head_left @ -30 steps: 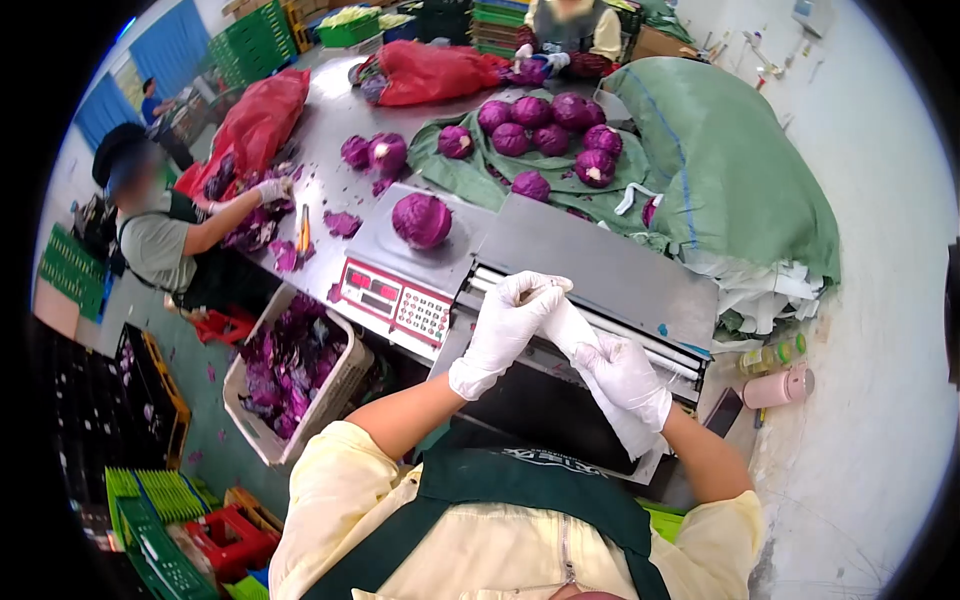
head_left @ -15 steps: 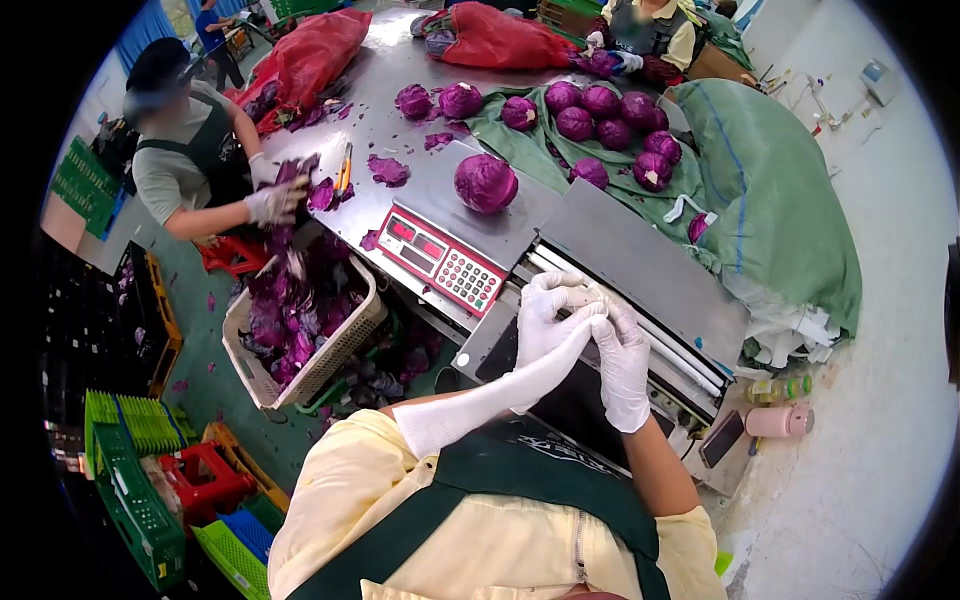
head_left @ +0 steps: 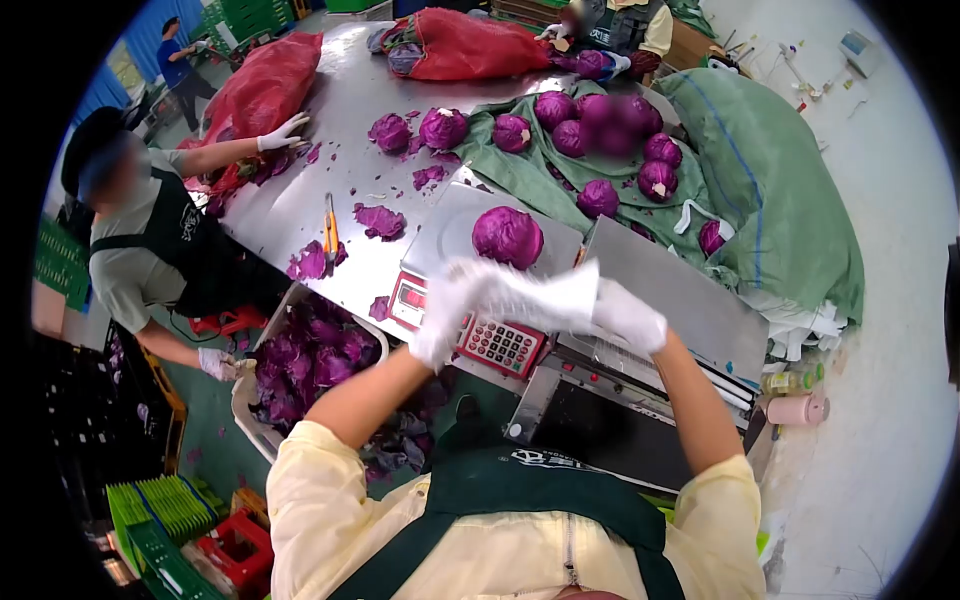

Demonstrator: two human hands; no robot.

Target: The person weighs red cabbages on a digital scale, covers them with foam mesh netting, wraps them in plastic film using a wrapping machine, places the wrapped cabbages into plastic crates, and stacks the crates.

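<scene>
Both my hands wear white gloves and are raised over the red-and-white scale panel [head_left: 500, 345]. A white cloth-like strip [head_left: 545, 300], blurred by motion, stretches between them. My left hand [head_left: 450, 310] is closed at the strip's left end. At its right end my right hand [head_left: 628, 315] is closed on it too. Just beyond, a purple cabbage [head_left: 507, 237] rests on the scale's metal plate [head_left: 440, 235]. To the right lies the wrapping machine [head_left: 670, 300] with its rollers and dark front plate.
Several cabbages [head_left: 598, 198] lie on green cloth beside a big green sack [head_left: 775, 190]. A co-worker [head_left: 150, 220] stands at the left by a crate of purple leaves [head_left: 245, 405]. An orange-handled knife [head_left: 331, 235] and red sacks [head_left: 475, 45] are on the table.
My hands have moved apart and leftward over the scale, with the strip now spread between them. The co-worker's hands have separated, one toward the red sack, one beside the crate.
</scene>
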